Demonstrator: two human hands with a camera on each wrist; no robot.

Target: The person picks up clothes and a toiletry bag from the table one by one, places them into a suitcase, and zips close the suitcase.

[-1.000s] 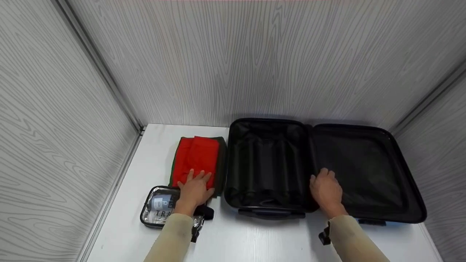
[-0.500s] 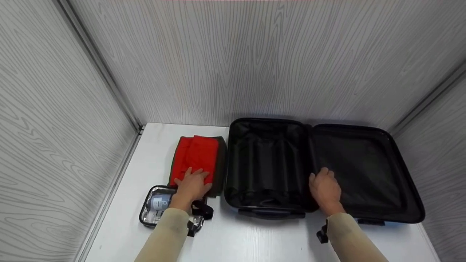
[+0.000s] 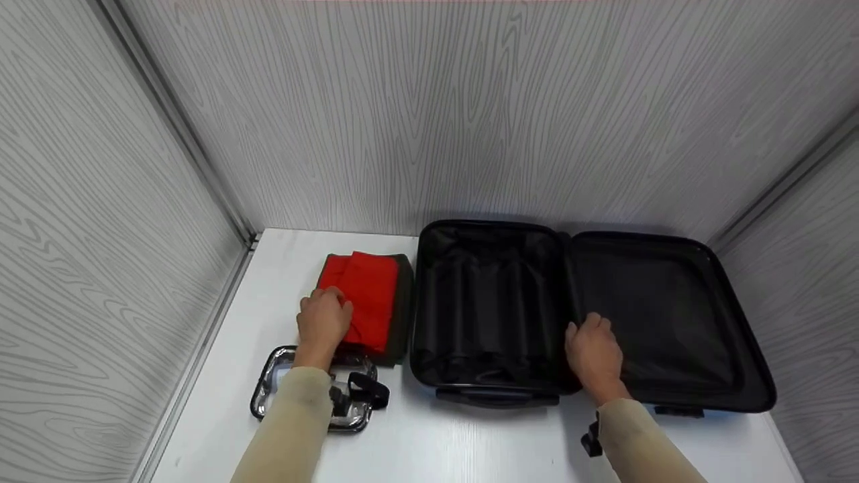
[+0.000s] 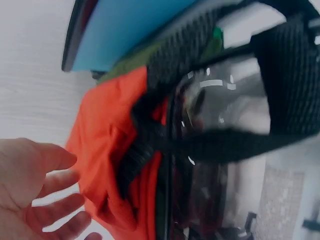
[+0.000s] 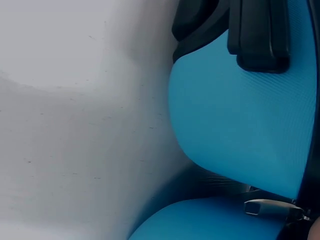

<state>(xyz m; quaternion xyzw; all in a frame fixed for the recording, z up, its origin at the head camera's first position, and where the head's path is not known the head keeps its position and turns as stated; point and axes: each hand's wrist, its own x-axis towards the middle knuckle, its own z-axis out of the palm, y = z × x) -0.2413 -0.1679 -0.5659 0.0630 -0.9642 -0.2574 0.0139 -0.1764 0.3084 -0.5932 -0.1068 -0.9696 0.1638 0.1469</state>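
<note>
A: Where is the red cloth [image 3: 368,295] lying?
B: It is resting on the green cloth [image 3: 402,308], just left of the suitcase [image 3: 490,302]. At its side away from the suitcase, the left hand [image 3: 323,322] is bending loosely, fingers apart, pinching nothing.
A: And the right hand [image 3: 594,352]?
B: It is resting at the suitcase's middle seam; its grip is not showing.
A: What is good handling asking?
B: Probably fingers supporting the whole fold, avoiding the strapped pouch [image 4: 215,190] left of the suitcase's front corner.
</note>
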